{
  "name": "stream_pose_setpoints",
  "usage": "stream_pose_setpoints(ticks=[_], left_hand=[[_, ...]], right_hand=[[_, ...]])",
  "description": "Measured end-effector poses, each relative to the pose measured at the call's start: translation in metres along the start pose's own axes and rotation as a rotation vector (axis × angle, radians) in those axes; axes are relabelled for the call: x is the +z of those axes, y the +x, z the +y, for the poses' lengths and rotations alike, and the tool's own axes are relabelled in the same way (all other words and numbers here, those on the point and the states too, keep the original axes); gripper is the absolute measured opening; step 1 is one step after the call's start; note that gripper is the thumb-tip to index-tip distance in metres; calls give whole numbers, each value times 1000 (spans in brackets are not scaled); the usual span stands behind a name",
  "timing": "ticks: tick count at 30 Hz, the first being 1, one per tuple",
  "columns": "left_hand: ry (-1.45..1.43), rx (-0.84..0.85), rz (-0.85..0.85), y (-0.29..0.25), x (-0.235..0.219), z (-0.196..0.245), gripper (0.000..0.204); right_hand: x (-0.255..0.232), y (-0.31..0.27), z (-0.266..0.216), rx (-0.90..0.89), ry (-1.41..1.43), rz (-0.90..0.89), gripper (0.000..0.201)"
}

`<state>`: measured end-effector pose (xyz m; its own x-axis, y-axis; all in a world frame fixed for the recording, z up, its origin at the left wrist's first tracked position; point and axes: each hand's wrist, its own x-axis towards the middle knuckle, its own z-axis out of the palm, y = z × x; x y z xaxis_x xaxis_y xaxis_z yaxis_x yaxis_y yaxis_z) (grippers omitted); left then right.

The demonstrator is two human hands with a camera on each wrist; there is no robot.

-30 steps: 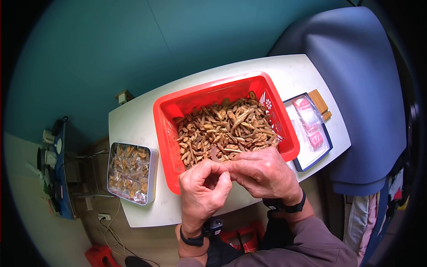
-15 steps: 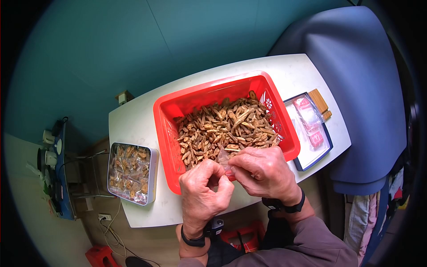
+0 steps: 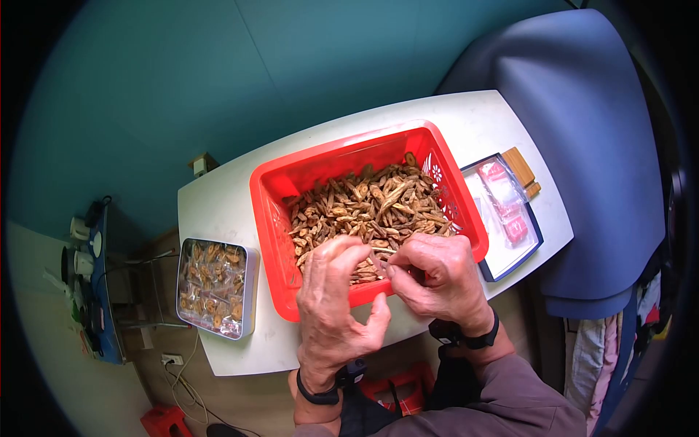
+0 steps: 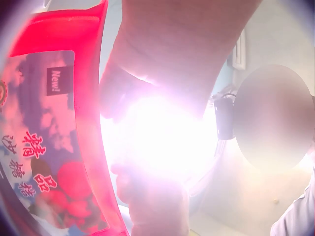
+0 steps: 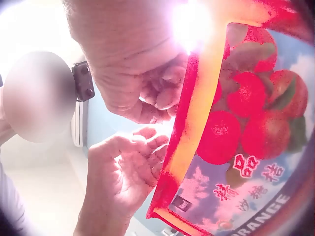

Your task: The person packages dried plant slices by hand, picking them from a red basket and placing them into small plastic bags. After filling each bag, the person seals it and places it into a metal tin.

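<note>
Plastic bag [image 3: 378,264], small and see-through, is what I have over the near side of a red basket [image 3: 275,269], pinched at its lower end by the right hand [image 3: 440,280]. I see the left hand [image 3: 331,306] let go, its fingers loosely bent and the thumb well apart, just beside the bag. Dried brown pieces [image 3: 357,200] lie heaped in the basket, behind and below the bag, and they make its outline hard for me to pick out. Both hands cover parts of the near rim. On the white table [image 3: 211,207] I have a metal tin [image 3: 252,295] of filled packets [image 3: 215,280] left of the basket; to the right are a shallow box [image 3: 502,255] with pink-red packets [image 3: 502,189] and a wooden block [image 3: 520,166] at its far corner. Beyond the table's right end hangs a big blue sheet [image 3: 575,146]. In my left wrist view, glare hides the fingertips; the right wrist view shows the basket's fruit label [image 5: 256,113] close by. The bag's long axis seems to run from the right fingertips away from the person and slightly left, its free end toward the heap; I cannot tell its tilt.
</note>
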<state>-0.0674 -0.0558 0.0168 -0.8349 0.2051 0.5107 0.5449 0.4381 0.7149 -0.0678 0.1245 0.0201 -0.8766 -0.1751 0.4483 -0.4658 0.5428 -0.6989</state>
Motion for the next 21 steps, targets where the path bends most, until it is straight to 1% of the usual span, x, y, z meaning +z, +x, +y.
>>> stream_pose_setpoints(ticks=[2, 3, 4, 6, 10, 12, 13, 15, 19, 21], left_hand=[[155, 93, -96, 2, 3, 1, 66], [104, 72, -106, -1, 7, -2, 68], [105, 71, -105, -1, 9, -4, 68], [194, 111, -114, -2, 11, -6, 67], [154, 99, -109, -2, 9, -8, 63], [150, 114, -122, 0, 8, -5, 56], [150, 114, -122, 0, 8, -5, 56], [119, 108, -96, 0, 9, -5, 50], [65, 122, -62, -1, 12, -9, 47], [72, 145, -96, -3, 10, -13, 52]], right_hand=[[-2, 1, -3, 13, 27, -15, 11], [-3, 1, -4, 26, 53, -30, 11], [-2, 1, -4, 25, 54, -32, 11], [1, 0, -5, -1, 94, 0, 9], [2, 1, -6, 3, 101, 2, 8], [3, 1, -5, -22, 88, 23, 8], [2, 1, -5, -22, 88, 22, 8], [0, 1, -6, -11, 76, 23, 8], [-4, 1, -10, 13, 63, -16, 7], [-5, 1, -11, 14, 55, -16, 7]])
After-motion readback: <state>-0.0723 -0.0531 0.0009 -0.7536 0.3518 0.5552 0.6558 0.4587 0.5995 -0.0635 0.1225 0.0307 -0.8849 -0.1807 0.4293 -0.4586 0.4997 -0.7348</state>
